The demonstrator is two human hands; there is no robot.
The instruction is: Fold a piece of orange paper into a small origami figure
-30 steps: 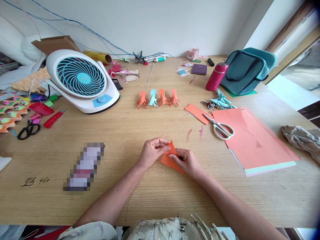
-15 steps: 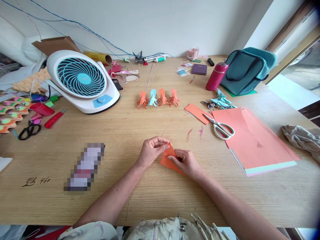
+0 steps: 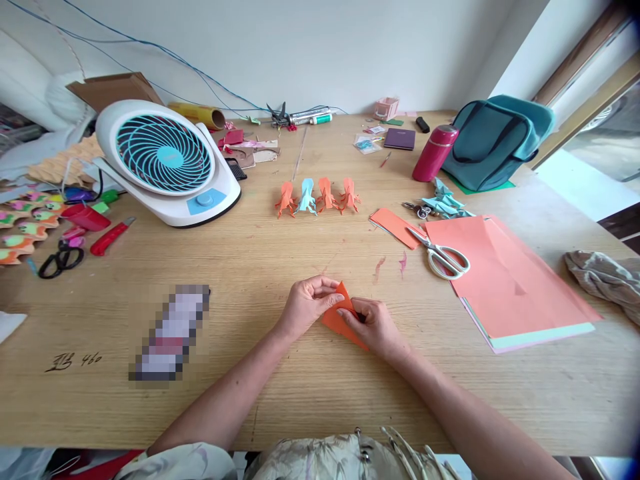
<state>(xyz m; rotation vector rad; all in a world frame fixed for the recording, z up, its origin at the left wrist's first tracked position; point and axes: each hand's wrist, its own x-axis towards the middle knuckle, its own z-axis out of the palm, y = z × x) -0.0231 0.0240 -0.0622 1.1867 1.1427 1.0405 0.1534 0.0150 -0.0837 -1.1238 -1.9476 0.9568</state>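
Between both hands, on the table [image 3: 250, 267], lies the folded orange paper [image 3: 334, 320]. Its upper tip is pinched by the left hand [image 3: 305, 303], fingers nearly closed; the right hand [image 3: 375, 325], fingers curled, grips its right side. Beyond them stand 4 origami figures [image 3: 317, 195]; scissors [image 3: 443, 253] lie farther right.

Home craft desk: wooden table [image 3: 260, 267] against a white wall, desk fan [image 3: 165, 160] far left, origami figures [image 3: 317, 197], scissors [image 3: 440, 253], coloured paper sheets [image 3: 510, 280], backpack [image 3: 495, 140] far right.
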